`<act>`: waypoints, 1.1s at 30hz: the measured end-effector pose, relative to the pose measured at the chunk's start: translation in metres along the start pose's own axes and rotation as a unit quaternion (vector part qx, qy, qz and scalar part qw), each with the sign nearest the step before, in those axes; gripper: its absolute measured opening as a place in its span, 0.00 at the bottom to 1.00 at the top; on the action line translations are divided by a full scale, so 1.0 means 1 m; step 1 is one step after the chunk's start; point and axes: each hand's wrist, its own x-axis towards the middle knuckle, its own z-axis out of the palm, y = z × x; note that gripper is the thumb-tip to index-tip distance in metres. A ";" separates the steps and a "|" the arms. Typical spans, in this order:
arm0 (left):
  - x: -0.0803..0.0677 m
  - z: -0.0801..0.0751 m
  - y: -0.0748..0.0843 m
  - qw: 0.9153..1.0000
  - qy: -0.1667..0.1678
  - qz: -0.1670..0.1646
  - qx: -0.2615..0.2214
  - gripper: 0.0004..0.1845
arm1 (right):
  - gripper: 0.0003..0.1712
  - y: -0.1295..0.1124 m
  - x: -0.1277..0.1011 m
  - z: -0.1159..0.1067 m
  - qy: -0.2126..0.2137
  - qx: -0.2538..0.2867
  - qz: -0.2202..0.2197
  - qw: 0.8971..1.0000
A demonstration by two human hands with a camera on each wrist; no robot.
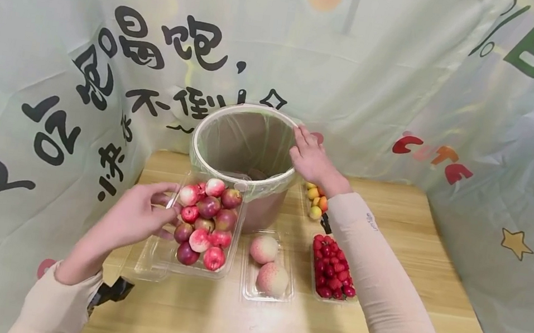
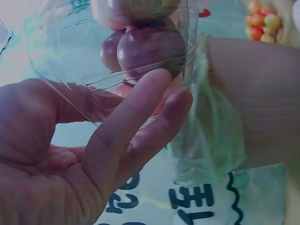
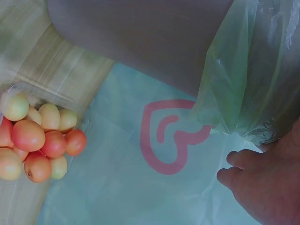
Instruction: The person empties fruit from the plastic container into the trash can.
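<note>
In the head view my left hand [image 1: 146, 215] grips the side of a clear plastic box [image 1: 230, 252] of dark purple plums [image 1: 208, 207] and red-and-white round fruits [image 1: 200, 240]. The box is raised and tilted at the near rim of a trash bin [image 1: 263, 211]. Up close, the left wrist view has the fingers [image 2: 140, 101] pressed along the box wall, plums behind it. My right hand [image 1: 315, 161] holds the bin's right rim, over a thin green bag [image 3: 229, 79]. Part of that hand's hold is hidden.
Two pale pink peaches [image 1: 272, 278] lie in an open clear box before the bin. Right of them is a box of red berries [image 1: 333, 268]. Behind my right forearm, a box of orange and yellow fruits [image 1: 313, 198] stands on the wooden table [image 1: 420, 237]. Printed curtains [image 1: 367, 101] surround it.
</note>
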 end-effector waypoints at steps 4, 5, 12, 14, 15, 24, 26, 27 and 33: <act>0.009 -0.010 0.010 1.000 0.003 0.013 0.008 0.33 | 0.40 -0.001 0.001 0.000 -0.001 0.002 0.001 1.000; 0.013 -0.012 0.013 1.000 0.002 0.016 0.009 0.32 | 0.40 0.000 0.001 0.000 -0.001 0.002 0.001 1.000; 0.040 -0.024 0.029 1.000 -0.007 0.007 0.000 0.31 | 0.40 0.002 0.000 0.001 -0.003 0.002 -0.001 1.000; 0.049 -0.027 0.032 1.000 -0.006 0.002 -0.004 0.32 | 0.40 0.002 0.000 0.001 -0.003 0.000 -0.002 1.000; 0.054 -0.029 0.033 1.000 -0.005 0.000 -0.004 0.33 | 0.40 0.002 0.000 0.001 -0.003 0.000 -0.003 1.000; 0.090 -0.038 0.043 1.000 0.007 -0.016 -0.016 0.33 | 0.40 0.000 -0.001 0.000 -0.004 0.002 -0.004 1.000; 0.095 -0.039 0.045 1.000 0.010 -0.016 -0.024 0.32 | 0.40 0.000 0.000 0.000 -0.003 -0.001 -0.004 1.000; 0.098 -0.040 0.045 0.999 0.012 -0.016 -0.028 0.31 | 0.40 0.000 0.000 0.000 -0.002 -0.003 -0.004 1.000; 0.111 -0.041 0.050 0.999 0.023 -0.017 -0.022 0.29 | 0.40 0.001 -0.001 0.001 -0.004 -0.003 0.000 1.000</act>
